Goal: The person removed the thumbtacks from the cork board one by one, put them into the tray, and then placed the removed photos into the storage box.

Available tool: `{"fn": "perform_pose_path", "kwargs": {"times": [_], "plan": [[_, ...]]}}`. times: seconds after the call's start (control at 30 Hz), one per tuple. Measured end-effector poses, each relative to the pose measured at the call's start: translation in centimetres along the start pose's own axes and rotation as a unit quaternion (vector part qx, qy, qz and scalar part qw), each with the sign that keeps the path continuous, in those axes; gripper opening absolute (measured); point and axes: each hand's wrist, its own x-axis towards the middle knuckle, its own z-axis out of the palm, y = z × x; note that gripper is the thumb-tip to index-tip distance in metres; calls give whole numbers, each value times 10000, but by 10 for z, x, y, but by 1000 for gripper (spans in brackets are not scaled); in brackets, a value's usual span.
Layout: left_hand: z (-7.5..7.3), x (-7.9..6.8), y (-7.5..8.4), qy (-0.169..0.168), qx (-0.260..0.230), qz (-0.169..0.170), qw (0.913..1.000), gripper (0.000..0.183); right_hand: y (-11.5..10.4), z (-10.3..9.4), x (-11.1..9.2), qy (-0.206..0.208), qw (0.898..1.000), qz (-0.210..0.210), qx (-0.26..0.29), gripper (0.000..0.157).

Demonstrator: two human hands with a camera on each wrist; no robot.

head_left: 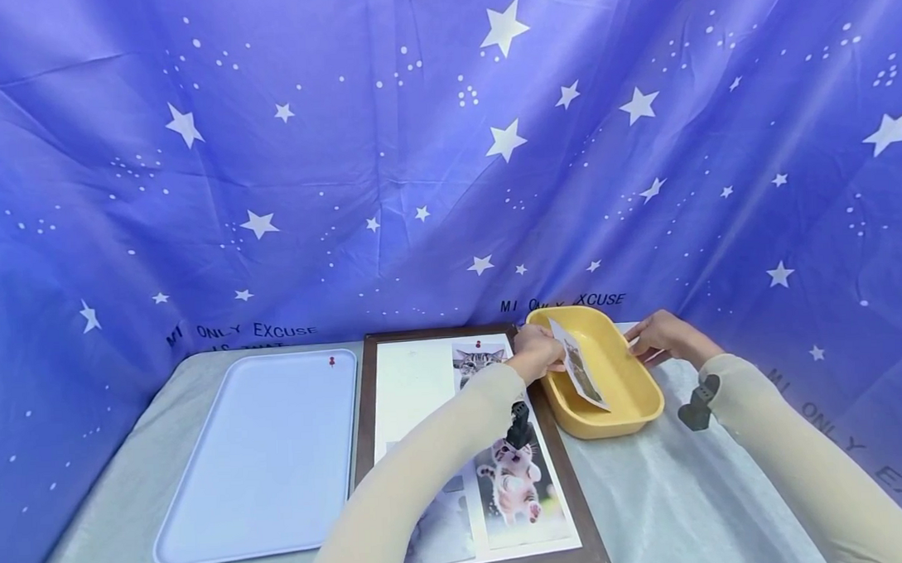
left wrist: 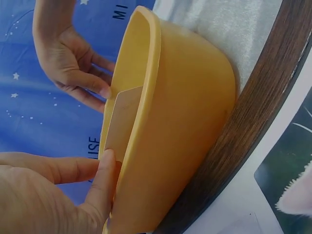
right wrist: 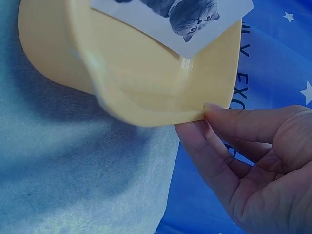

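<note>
Over the near-left rim of a yellow plastic basin, my left hand pinches a cat photo by its edge. The photo leans down into the basin; its pale back faces the left wrist camera, while a grey cat on the print shows in the right wrist view. My right hand grips the basin's far-right rim, thumb inside and fingers outside. A brown-framed board lies to the left of the basin, partly under my left forearm, with cat pictures on it.
A pale blue tray lies left of the board, with one red pushpin near its top corner. Another red pushpin is at the top of a cat picture on the board. A starry blue curtain hangs behind the table.
</note>
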Motion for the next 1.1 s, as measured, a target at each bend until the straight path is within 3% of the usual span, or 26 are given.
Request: {"fn": "perform_pose_path", "kwargs": {"times": [0.37, 0.57, 0.7, 0.9, 1.1], "plan": [[7, 0, -6, 106, 431, 342, 9984, 52, 2, 2, 3, -76, 9999, 47, -53, 47], [7, 4, -3, -30, 416, 257, 9988, 21, -1, 0, 4, -50, 10000, 61, -54, 49], [5, 5, 2, -189, 301, 117, 9993, 41, -3, -3, 7, -29, 10000, 11, -24, 50], [1, -1, 9, -270, 208, -36, 9994, 20, -3, -4, 9, -92, 9999, -1, 53, 50], [0, 0, 7, -384, -143, -131, 9991, 26, -3, -3, 7, -193, 9998, -44, 103, 51]]}}
